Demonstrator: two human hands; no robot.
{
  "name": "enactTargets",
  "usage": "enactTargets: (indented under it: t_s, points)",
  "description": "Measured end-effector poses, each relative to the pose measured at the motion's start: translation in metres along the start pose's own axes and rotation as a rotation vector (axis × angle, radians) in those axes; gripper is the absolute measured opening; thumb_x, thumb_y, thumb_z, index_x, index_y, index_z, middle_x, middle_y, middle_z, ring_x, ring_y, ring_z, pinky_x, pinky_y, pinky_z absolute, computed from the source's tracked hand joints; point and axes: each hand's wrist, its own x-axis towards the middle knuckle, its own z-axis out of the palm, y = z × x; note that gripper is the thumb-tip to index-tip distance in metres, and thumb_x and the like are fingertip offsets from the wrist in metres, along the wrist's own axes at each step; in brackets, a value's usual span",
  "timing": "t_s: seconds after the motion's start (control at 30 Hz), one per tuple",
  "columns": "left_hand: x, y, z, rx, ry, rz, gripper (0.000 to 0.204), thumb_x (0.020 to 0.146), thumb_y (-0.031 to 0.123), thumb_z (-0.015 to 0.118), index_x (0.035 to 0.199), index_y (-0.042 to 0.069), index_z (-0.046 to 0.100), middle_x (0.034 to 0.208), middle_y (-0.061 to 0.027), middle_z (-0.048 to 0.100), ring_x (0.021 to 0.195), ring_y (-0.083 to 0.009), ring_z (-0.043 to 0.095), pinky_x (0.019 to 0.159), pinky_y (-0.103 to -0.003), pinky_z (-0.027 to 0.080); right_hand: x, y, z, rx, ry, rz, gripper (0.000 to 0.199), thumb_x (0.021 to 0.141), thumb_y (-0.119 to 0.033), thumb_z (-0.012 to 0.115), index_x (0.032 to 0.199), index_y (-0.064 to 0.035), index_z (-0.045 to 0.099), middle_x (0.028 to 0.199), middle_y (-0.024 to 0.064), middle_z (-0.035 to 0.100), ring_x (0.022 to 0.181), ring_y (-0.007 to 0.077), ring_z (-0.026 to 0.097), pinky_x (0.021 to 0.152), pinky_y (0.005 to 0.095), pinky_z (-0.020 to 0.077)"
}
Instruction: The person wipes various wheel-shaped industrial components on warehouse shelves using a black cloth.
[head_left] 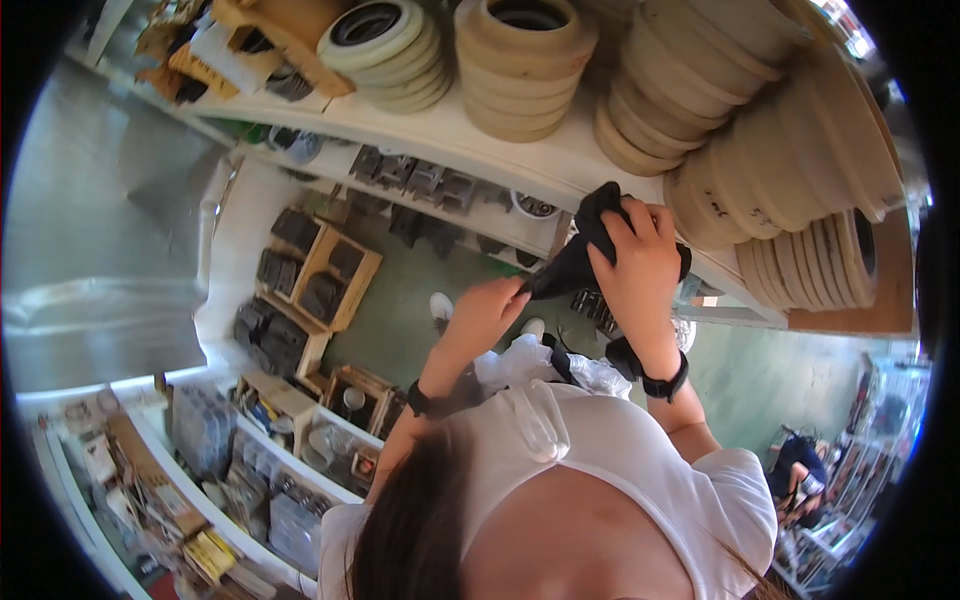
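From the head view, I see a person in a white top standing with both forearms stretched out, a black band on each wrist, and a black cloth [562,272] held between the two hands, just before the near edge of a white shelf [300,117]. The left hand [483,312] pinches the cloth's left, nearer end between thumb and fingers; the right hand [638,262] lies over its right part with fingers spread and bent, gripping the bunched fabric. Far across the shelf stand stacks of thick cream rings [525,90], and to the right more of them lean over in a row. On the lower level, near the cloth, sits a white bowl [517,203] of small metal parts. To the left, wooden trays [357,290] hold dark blocks above the green floor [400,290]. Nearer on the left, clear plastic cases [200,430] stand among crowded shelving, and well off to the right another person [800,475] bends beside a metal rack
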Motion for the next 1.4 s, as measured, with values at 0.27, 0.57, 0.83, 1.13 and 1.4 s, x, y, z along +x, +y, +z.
enactTargets:
  t_s: [0.27, 0.57, 0.83, 1.13, 1.4]
  points:
    - [-0.062, -0.039, 0.041, 0.15, -0.183, -0.217, 0.016, 0.079, 0.022, 0.052, 0.078, 0.006, 0.054, 0.07, -0.0134, 0.056, 0.07, -0.0329, 0.055, 0.059, -0.041, 0.043, -0.063, 0.019, 0.064, 0.268, -0.489, -0.159, 0.03, 0.063, -0.009, 0.064, 0.092, -0.0035, 0.057, 0.096, 0.0088, 0.051, 0.092, 0.0289, 0.048, 0.074, 0.0349, 0.0443]
    - [-0.052, -0.08, 0.056, -0.376, 0.136, -0.77, 0.026, 0.086, 0.024, 0.045, 0.1, 0.003, 0.051, 0.081, -0.0127, 0.062, 0.071, -0.0235, 0.06, 0.065, -0.032, 0.044, -0.098, 0.015, 0.133, 0.349, -0.583, 0.055, 0.031, 0.071, -0.009, 0.057, 0.098, 0.0046, 0.053, 0.105, 0.0175, 0.047, 0.095, 0.0371, 0.045, 0.082, 0.0397, 0.0393]
    - [-0.006, -0.116, 0.113, -0.338, 0.382, -0.39, 0.033, 0.085, 0.016, 0.046, 0.116, 0.004, 0.043, 0.102, -0.0191, 0.055, 0.093, -0.0347, 0.054, 0.078, -0.037, 0.044, -0.129, 0.014, 0.196, 0.605, -0.404, 0.579, 0.022, 0.079, -0.015, 0.054, 0.09, 0.0032, 0.051, 0.093, 0.0207, 0.046, 0.086, 0.0382, 0.047, 0.073, 0.0394, 0.039]
    - [0.025, -0.137, 0.144, 0.555, -0.174, -0.043, 0.06, 0.075, 0.013, 0.048, 0.13, 0.0, 0.026, 0.123, -0.0172, 0.043, 0.121, -0.0266, 0.034, 0.104, -0.04, 0.018, -0.156, 0.03, 0.237, 0.434, -0.473, 0.776, 0.036, 0.079, -0.022, 0.052, 0.103, 0.005, 0.051, 0.101, 0.0223, 0.052, 0.093, 0.0377, 0.049, 0.079, 0.0376, 0.0401]
    - [0.043, -0.144, 0.157, 0.462, -0.205, 0.391, 0.049, 0.08, 0.013, 0.04, 0.127, 0.001, 0.033, 0.122, -0.0152, 0.046, 0.119, -0.0249, 0.037, 0.104, -0.037, 0.021, -0.196, 0.057, 0.241, 0.495, -0.41, 0.824, 0.032, 0.079, -0.021, 0.053, 0.1, 0.0035, 0.051, 0.085, 0.014, 0.056, 0.065, 0.0215, 0.056, 0.053, 0.032, 0.0454]
